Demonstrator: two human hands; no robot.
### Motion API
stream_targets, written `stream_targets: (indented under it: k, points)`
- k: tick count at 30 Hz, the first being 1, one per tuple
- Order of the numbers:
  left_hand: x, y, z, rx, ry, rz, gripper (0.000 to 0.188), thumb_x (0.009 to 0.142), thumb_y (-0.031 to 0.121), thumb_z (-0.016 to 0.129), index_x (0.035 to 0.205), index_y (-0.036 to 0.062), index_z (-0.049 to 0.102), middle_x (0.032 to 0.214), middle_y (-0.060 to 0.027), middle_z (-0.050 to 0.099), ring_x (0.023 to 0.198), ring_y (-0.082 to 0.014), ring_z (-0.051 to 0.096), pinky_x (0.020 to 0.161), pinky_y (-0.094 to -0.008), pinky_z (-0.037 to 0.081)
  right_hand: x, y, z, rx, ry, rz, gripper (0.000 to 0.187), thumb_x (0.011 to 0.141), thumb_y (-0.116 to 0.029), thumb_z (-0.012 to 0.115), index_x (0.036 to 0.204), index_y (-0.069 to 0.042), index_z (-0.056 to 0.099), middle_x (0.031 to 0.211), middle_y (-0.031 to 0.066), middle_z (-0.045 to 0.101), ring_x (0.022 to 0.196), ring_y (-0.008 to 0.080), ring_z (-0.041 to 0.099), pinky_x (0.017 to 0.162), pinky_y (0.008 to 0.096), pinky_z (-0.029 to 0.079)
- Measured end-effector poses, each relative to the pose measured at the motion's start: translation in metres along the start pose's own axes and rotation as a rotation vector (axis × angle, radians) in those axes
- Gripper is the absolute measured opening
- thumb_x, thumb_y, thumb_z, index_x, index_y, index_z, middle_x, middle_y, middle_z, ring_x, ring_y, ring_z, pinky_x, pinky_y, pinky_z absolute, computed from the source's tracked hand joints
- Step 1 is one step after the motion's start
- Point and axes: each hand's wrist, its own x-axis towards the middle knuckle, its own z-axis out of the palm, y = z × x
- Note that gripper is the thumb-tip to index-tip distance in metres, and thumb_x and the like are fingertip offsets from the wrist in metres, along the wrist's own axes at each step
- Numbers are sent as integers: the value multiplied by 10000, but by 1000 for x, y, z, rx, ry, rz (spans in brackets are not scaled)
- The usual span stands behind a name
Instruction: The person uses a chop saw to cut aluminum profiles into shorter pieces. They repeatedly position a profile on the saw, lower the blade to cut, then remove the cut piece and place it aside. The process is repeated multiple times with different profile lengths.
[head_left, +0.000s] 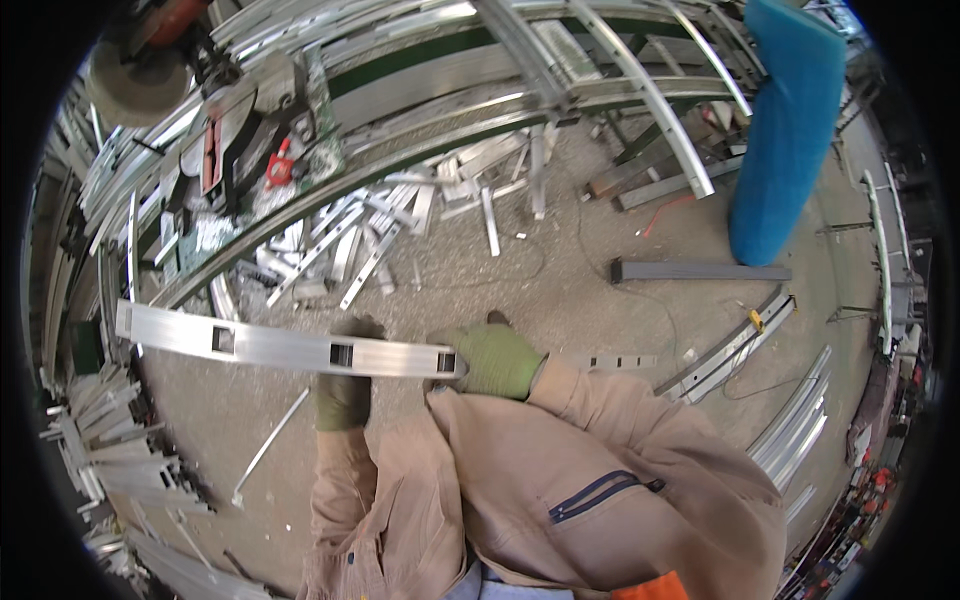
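A silver aluminium profile (282, 347) with rectangular cut-outs along its face lies crosswise in front of my body, its far end reaching out to the left. My left hand (343, 402), in a green work glove with dark fingers, is closed around it from below, near the middle cut-out; the bar hides part of the palm. At the profile's right end, my right hand (498, 360), gloved the same way, grips it beside the last cut-out. Some of the right fingers are hidden behind the metal.
Beyond the profile stands a green-framed bench (430, 125) carrying long metal bars. A cutting saw (235, 130) sits at its left. Silver offcuts (370, 225) litter the floor beneath. A blue wrapped bundle (790, 140) rises at right, near a dark grey bar (700, 271) on the floor.
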Motion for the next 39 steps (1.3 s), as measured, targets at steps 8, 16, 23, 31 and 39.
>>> stream_targets:
  k: [8, 16, 23, 31, 39]
  points:
    - [-2, -47, 54, 75, -406, -347, 884, 996, 247, 990, 1715, -4, 541, 1568, -133, 703, 1412, -284, 704, 1217, -460, 576, -16, -14, -14, -39, 252, 94, 623, 990, -440, 834, 1511, -122, 707, 1256, 223, 846, 1148, 458, 819, 1013, 557, 643]
    - [61, -86, 150, 248, -769, -315, 858, 979, 343, 992, 1656, -17, 607, 1587, -195, 749, 1444, -306, 714, 1204, -455, 574, 34, -63, -112, -161, 446, 330, 713, 998, -505, 845, 1500, -28, 676, 1171, 301, 840, 1096, 490, 828, 995, 584, 649]
    - [147, -78, 221, 424, -655, -31, 639, 982, 328, 953, 1513, 28, 765, 1502, -142, 819, 1363, -283, 770, 1188, -449, 590, 109, -39, -232, -39, 353, 380, 774, 971, -617, 874, 1414, -4, 711, 1227, 229, 862, 1125, 447, 842, 1016, 536, 662]
    - [319, 1, 306, 64, -168, -178, 570, 956, 131, 859, 1473, -46, 696, 1325, -190, 835, 1177, -297, 806, 1082, -436, 652, 58, 179, -421, 58, 832, 795, 729, 922, -504, 933, 1413, 8, 767, 1149, 214, 854, 1009, 305, 838, 908, 445, 656]
    - [534, 19, 290, -322, -149, -244, 592, 989, 49, 818, 1512, 64, 541, 1196, -75, 707, 1059, -260, 755, 997, -493, 678, -7, 412, -497, 140, 859, 622, 703, 910, -370, 933, 1434, 66, 762, 1588, 280, 697, 1336, 346, 762, 1103, 462, 591]
